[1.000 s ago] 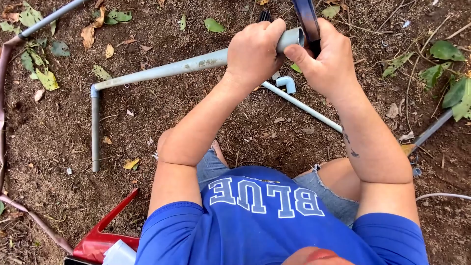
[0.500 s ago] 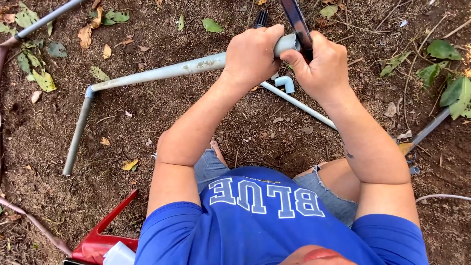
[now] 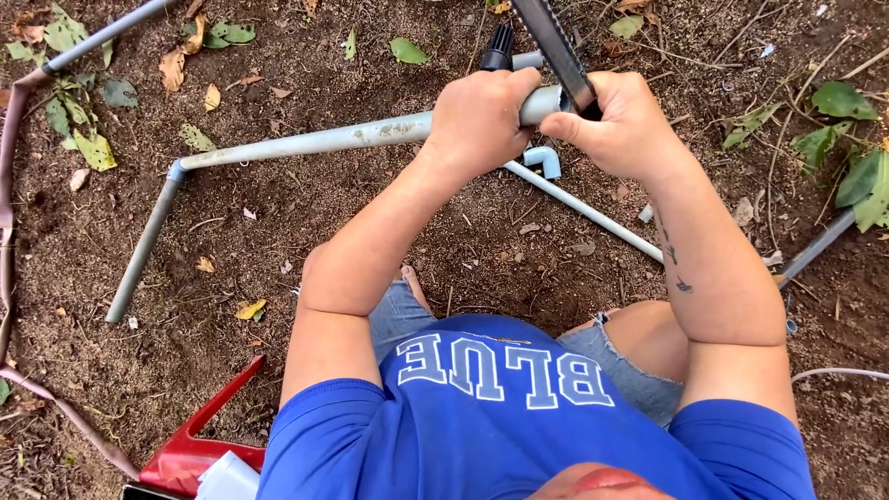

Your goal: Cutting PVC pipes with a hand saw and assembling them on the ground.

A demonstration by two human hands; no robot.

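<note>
The left hand [image 3: 482, 120] wraps its fingers tight around a long grey pipe [image 3: 324, 141], held above the bare soil [image 3: 389, 241] near the pipe's cut end. The right hand [image 3: 622, 125] closes on a dark saw blade [image 3: 556, 51] set across that end. The pipe runs left to an elbow joint [image 3: 176, 171], then bends downward. A thinner pipe [image 3: 583, 208] lies just beneath; a red tool [image 3: 199, 444] sits well apart.

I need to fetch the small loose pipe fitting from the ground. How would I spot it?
Find the left hand gripping the long grey pipe. Just below and right of it, on the bare soil, lies a small pale-blue elbow fitting, beside the thin pipe. Unlike the straight pipes, it is short and curved.
</note>
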